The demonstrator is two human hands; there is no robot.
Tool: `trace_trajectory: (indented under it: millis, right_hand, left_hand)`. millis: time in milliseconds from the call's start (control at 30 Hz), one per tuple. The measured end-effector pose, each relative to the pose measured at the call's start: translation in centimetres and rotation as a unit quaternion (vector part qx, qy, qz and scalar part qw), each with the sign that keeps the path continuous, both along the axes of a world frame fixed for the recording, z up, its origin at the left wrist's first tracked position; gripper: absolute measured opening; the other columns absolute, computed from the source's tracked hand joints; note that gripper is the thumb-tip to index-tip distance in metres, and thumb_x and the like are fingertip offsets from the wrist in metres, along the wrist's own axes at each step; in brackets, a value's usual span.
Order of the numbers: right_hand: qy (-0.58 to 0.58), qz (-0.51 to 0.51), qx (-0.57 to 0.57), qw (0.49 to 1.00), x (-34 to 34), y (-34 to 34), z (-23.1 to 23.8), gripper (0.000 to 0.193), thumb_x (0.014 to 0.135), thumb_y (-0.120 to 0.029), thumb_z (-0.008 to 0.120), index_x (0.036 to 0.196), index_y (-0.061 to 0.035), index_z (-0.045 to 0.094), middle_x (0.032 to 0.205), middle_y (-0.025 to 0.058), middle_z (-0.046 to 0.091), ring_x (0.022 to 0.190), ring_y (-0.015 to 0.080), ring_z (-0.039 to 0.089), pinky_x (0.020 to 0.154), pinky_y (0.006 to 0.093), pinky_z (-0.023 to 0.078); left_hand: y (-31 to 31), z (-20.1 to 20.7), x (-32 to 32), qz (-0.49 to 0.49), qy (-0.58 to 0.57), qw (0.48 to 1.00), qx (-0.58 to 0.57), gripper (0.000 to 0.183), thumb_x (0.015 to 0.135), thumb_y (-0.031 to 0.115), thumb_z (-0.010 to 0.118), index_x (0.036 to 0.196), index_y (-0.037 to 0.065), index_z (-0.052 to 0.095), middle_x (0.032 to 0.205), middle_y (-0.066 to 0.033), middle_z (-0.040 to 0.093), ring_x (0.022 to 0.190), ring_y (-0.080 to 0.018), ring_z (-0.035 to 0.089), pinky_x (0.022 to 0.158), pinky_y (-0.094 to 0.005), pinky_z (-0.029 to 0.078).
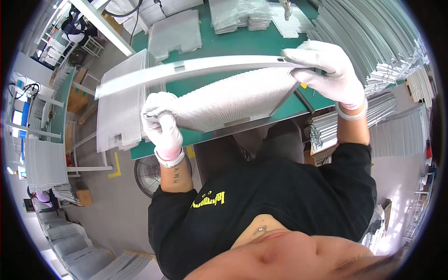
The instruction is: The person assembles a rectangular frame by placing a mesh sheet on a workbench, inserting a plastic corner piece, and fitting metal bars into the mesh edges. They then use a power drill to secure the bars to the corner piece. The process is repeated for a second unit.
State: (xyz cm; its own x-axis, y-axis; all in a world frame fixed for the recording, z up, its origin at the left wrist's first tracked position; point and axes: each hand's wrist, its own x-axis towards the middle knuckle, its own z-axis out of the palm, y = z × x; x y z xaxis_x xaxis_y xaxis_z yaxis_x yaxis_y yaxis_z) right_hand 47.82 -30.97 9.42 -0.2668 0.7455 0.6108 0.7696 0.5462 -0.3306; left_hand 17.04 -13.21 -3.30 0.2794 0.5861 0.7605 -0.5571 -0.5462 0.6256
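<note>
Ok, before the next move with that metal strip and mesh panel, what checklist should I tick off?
1. Left hand in white glove grips corner of silver mesh filter panel: ok.
2. Right hand holds end of long flat silver metal strip: ok.
3. Strip seated along panel's far edge: cannot tell.
4. Strip's far left end supported: not ok, it juts free.
5. Panel over green worktable: ok.
6. Strip clear of grey mesh stack at left: cannot tell.

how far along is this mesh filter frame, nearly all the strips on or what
Done: frame strips already run along the near and right edges of the mesh panel. In hand: the left hand grips the panel's left corner, while the right hand holds a long metal strip along its far edge, not visibly seated. Left: the left edge looks bare, and more mesh sheets lie stacked on the green table.
</note>
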Motion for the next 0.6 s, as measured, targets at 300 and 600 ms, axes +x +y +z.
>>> trace_trajectory:
  millis: [300,600]
  right_hand:
    - [-0.148,-0.005,-0.005,0.989,-3.0,-1.4,2.4,0.032,0.073,-0.010,0.081,0.102,-0.0054,0.070,0.091,0.0108,0.071,0.074,0.0306,0.067,0.066,0.0374,0.053]
    - [-0.042,0.093,-0.205,0.973,-10.3,-7.4,1.0,0.022,0.070,-0.023,0.075,0.083,-0.0073,0.067,0.063,0.0016,0.053,0.045,0.0156,0.049,0.038,0.0306,0.039]
  left_hand:
    - [-3.1,0.7,-1.9,-0.015,-0.010,0.994,-0.104,0.013,0.092,0.004,0.059,0.104,-0.001,0.061,0.099,-0.0132,0.060,0.093,-0.0252,0.060,0.080,-0.0364,0.049]
    - [-3.4,1.4,-3.0,-0.455,-0.004,0.867,0.205,0.039,0.094,0.032,0.063,0.092,-0.006,0.064,0.067,-0.0107,0.058,0.042,-0.0177,0.049,0.039,-0.0291,0.035]
